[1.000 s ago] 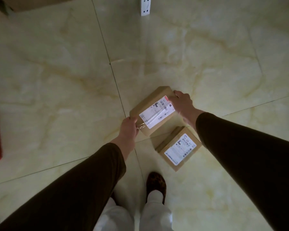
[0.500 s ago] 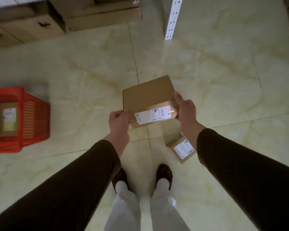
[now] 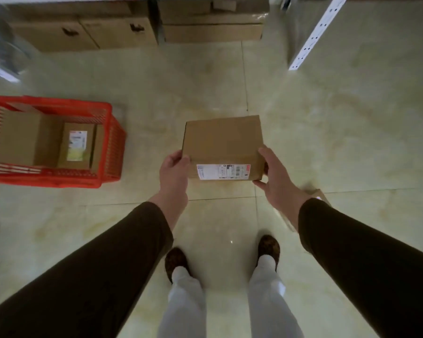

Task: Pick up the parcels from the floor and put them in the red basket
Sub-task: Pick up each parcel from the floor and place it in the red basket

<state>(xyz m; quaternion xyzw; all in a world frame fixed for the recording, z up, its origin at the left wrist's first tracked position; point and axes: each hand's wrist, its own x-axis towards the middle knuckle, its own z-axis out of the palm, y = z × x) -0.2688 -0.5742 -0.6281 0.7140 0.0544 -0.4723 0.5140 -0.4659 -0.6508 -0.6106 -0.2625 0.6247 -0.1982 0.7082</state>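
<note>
I hold a brown cardboard parcel [image 3: 221, 142] with a white label on its near side, up in the air in front of me. My left hand [image 3: 174, 172] grips its left edge and my right hand [image 3: 275, 178] grips its right edge. The red basket [image 3: 108, 152] stands on the floor to the left, well apart from the parcel, with two cardboard parcels [image 3: 76, 145] inside it. A second small parcel [image 3: 316, 193] lies on the floor, mostly hidden behind my right forearm.
Large cardboard boxes [image 3: 83, 32] line the far wall. A white perforated shelf post [image 3: 313, 37] stands at the upper right. My two feet [image 3: 176, 262] are planted on the pale tiled floor below the parcel.
I have lifted the parcel off the floor and stood up. The view has swung up and left, bringing the red basket fully into sight. The small parcel stays on the floor.
</note>
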